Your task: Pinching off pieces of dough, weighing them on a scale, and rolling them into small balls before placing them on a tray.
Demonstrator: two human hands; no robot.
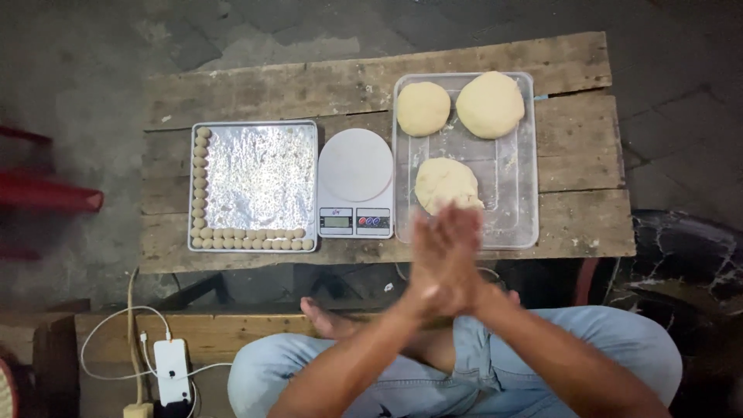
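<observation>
1. A seated person presses the left hand [430, 259] and right hand [458, 251] flat together, palm to palm, fingers straight and closed; whether anything lies between the palms cannot be told.
2. Just beyond the fingertips sits a clear plastic tray [517, 203] holding three pale dough lumps: the nearest one [444, 183] just past the fingertips, and two rounder ones, a small one [422, 108] and a larger one [490, 104], at the tray's far end.
3. To the left of the fingers stands one white kitchen scale [356, 183], its round platform bare.
4. Farther left lies one foil-lined baking tray [255, 176], with small dough balls [200, 186] lined in a single row along its left edge and its near edge.
5. All three rest on one rough wooden plank table [573, 155].
6. Well to the left of the wrists, one white phone [172, 371] lies plugged into white cables.
</observation>
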